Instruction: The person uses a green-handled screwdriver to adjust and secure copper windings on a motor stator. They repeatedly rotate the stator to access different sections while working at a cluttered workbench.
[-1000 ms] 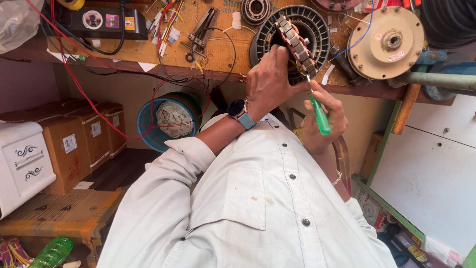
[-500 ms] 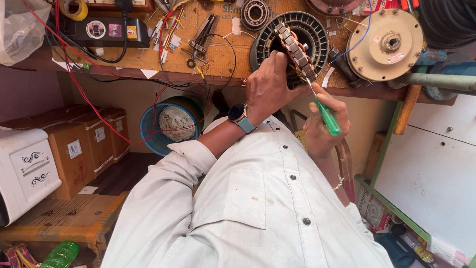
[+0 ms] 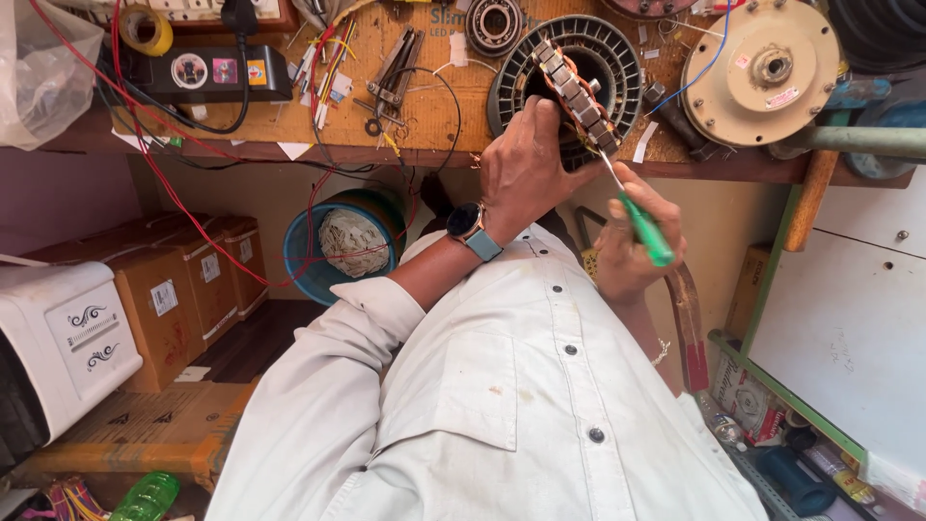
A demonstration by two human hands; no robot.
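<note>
Up at twelve o'clock, the cluttered wooden worktop (image 3: 434,106) carries a stator (image 3: 569,82); left hand (image 3: 526,169) fingers grasp it, right hand (image 3: 632,241) fingers clench a green screwdriver (image 3: 641,224). Cardboard boxes (image 3: 178,289) sit at nine o'clock.

Soft, even daylight fills the scene, bright on the worn wooden workbench (image 3: 434,106) and on the person's pale button-up shirt (image 3: 502,405), where folds cast only gentle shadows. The space under the bench is dimmer, and the brown cardboard boxes (image 3: 193,289) sit in muted shade. No harsh glare shows. Focus is sharp at the centre; the wide lens bends lines near the edges, and the clear green plastic bottle (image 3: 145,497) looks slightly soft.
</note>
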